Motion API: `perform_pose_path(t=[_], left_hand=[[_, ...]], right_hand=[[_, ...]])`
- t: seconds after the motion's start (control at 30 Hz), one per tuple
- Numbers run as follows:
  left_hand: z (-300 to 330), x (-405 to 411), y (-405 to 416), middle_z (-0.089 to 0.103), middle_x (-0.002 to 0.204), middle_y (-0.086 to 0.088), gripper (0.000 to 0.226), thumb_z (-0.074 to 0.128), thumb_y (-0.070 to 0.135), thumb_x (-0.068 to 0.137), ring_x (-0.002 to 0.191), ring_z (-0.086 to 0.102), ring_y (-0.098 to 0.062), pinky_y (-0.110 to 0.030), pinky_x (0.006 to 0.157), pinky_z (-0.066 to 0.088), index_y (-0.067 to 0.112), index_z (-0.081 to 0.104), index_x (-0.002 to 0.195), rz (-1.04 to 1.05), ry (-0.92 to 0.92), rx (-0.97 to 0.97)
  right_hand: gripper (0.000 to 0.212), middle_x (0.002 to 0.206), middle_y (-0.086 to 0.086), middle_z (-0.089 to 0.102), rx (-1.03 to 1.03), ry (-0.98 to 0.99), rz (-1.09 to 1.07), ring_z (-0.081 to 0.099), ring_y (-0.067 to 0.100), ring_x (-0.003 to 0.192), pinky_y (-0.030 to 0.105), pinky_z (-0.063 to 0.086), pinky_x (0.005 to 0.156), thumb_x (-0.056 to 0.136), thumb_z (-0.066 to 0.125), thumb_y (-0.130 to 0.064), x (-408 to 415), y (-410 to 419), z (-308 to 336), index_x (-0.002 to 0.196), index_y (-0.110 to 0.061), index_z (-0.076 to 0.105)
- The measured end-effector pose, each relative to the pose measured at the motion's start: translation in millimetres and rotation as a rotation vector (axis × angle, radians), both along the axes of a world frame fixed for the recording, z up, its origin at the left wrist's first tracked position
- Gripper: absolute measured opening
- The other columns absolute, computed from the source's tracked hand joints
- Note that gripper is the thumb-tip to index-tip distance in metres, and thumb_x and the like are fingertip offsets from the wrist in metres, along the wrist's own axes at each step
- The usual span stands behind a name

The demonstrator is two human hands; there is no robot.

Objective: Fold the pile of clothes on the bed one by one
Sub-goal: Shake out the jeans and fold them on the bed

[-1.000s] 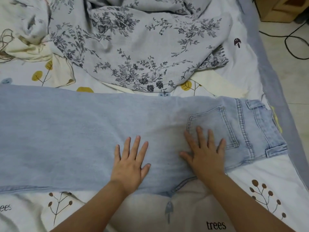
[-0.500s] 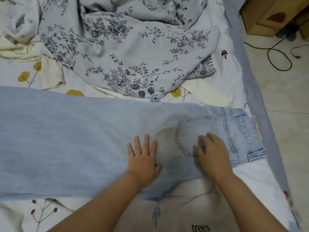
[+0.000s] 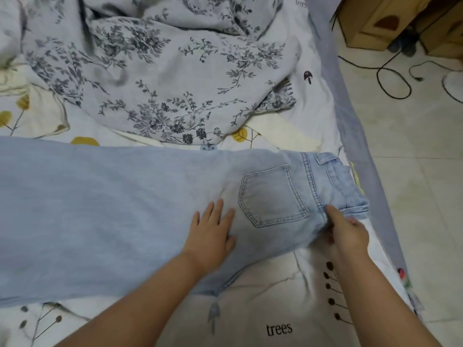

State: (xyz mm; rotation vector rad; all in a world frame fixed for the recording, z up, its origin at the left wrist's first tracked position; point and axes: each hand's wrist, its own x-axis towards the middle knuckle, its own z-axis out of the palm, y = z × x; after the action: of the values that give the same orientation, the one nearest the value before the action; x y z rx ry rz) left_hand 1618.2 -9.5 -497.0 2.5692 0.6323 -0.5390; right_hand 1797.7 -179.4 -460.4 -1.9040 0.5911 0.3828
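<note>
— Two hands on the one head view; where exactly?

— Left hand flat on the pale blue jeans, fingers straight and slightly spread, just left of the back pocket; right hand at the near edge of the jeans below the waistband, index finger stretched onto the denim, other fingers curled under the edge; looks like pinching the fabric there, though partly hidden.

— And the jeans?

— Laid sideways across the bed sheet, back side up; waistband toward the right edge of the bed, legs running off past the left border of the view; mostly smooth, a small crease between left hand and pocket.

— Anything else around?

— Behind the jeans, a crumpled grey floral cloth heaped on the sheet; sheet printed with plants, a mushroom and the word "trees"; right of the bed, tiled floor with black cables and cardboard boxes at the top corner.
</note>
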Motion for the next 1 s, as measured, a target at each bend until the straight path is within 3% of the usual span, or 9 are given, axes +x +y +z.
perform_pose_path(t=[0.1, 0.2, 0.3, 0.4, 0.57, 0.67, 0.77, 0.93, 1.0], left_hand=[[7, -1, 16, 0.012, 0.157, -0.008, 0.055, 0.04, 0.037, 0.097, 0.143, 0.016, -0.02, -0.028, 0.113, 0.013, 0.018, 0.026, 0.146, 0.08, -0.145, -0.11], [22, -2, 34, 0.032, 0.15, -0.01, 0.047, 0.049, 0.026, 0.095, 0.137, 0.032, -0.019, -0.015, 0.105, 0.016, 0.011, 0.041, 0.139, 0.272, -0.268, -0.267], [44, -3, 58, 0.054, 0.131, -0.008, 0.032, 0.051, 0.018, 0.095, 0.113, 0.053, -0.019, -0.015, 0.091, 0.032, 0.009, 0.054, 0.125, 0.554, -0.384, -0.448], [77, -6, 84, 0.065, 0.113, -0.003, 0.021, 0.042, 0.023, 0.098, 0.092, 0.062, -0.017, -0.025, 0.078, 0.045, 0.018, 0.061, 0.104, 0.879, -0.508, -0.891], [107, -44, 136, 0.072, 0.097, -0.007, 0.06, 0.031, 0.055, 0.085, 0.083, 0.069, -0.02, -0.028, 0.073, 0.055, 0.013, 0.072, 0.101, 0.964, -0.69, -1.485], [95, -81, 161, 0.074, 0.091, -0.007, 0.07, 0.031, 0.069, 0.078, 0.081, 0.071, -0.02, -0.031, 0.067, 0.058, 0.016, 0.077, 0.086, 1.131, -0.573, -1.433], [64, -112, 172, 0.073, 0.092, -0.007, 0.063, 0.033, 0.068, 0.084, 0.076, 0.071, -0.021, -0.035, 0.07, 0.05, 0.018, 0.07, 0.093, 1.339, -0.385, -1.201], [51, -112, 178, 0.072, 0.096, 0.004, 0.066, 0.037, 0.075, 0.072, 0.084, 0.069, -0.012, -0.03, 0.072, 0.047, 0.022, 0.067, 0.096, 1.256, -0.466, -1.007], [48, -104, 177, 0.063, 0.109, 0.003, 0.06, 0.053, 0.066, 0.076, 0.097, 0.061, -0.016, -0.031, 0.084, 0.044, 0.016, 0.058, 0.109, 1.178, -0.472, -0.713]], right_hand=[[0.037, 0.109, 0.01, 0.064, -0.049, -0.201, 0.003, 0.06, 0.021, 0.094, 0.033, 0.048, 0.086, 0.077, 0.068, -0.009, -1, 15, 8, 0.113, -0.004, 0.061], [0.022, 0.09, -0.008, 0.063, -0.006, -0.416, 0.153, 0.059, 0.002, 0.077, 0.024, 0.051, 0.077, 0.081, 0.064, -0.008, -24, 41, 30, 0.096, -0.021, 0.055], [0.029, 0.067, -0.025, 0.057, 0.098, -0.582, 0.304, 0.05, -0.007, 0.058, 0.007, 0.041, 0.055, 0.08, 0.067, -0.009, -60, 73, 59, 0.077, -0.03, 0.047], [0.031, 0.066, -0.013, 0.055, 0.104, -0.786, 0.437, 0.048, 0.003, 0.056, 0.015, 0.04, 0.053, 0.073, 0.069, -0.009, -106, 110, 80, 0.075, -0.027, 0.044], [0.024, 0.085, 0.004, 0.058, 0.049, -1.09, 0.943, 0.049, 0.022, 0.076, 0.029, 0.041, 0.07, 0.069, 0.056, -0.012, -190, 163, 78, 0.089, -0.017, 0.043], [0.03, 0.098, 0.004, 0.064, -0.158, -1.041, 1.429, 0.056, 0.022, 0.087, 0.03, 0.048, 0.075, 0.069, 0.063, -0.019, -228, 181, 59, 0.097, -0.016, 0.055], [0.027, 0.103, -0.005, 0.063, -0.303, -0.873, 1.71, 0.06, 0.016, 0.094, 0.024, 0.05, 0.079, 0.074, 0.057, -0.027, -246, 182, 47, 0.1, -0.024, 0.063], [0.043, 0.099, 0.012, 0.068, -0.384, -0.836, 1.4, 0.067, 0.031, 0.086, 0.036, 0.055, 0.076, 0.05, 0.08, -0.008, -217, 169, 33, 0.091, -0.01, 0.071], [0.046, 0.112, 0.024, 0.063, -0.542, -0.719, 1.249, 0.063, 0.039, 0.097, 0.043, 0.051, 0.083, 0.06, 0.082, -0.008, -201, 162, 27, 0.103, -0.002, 0.068]])
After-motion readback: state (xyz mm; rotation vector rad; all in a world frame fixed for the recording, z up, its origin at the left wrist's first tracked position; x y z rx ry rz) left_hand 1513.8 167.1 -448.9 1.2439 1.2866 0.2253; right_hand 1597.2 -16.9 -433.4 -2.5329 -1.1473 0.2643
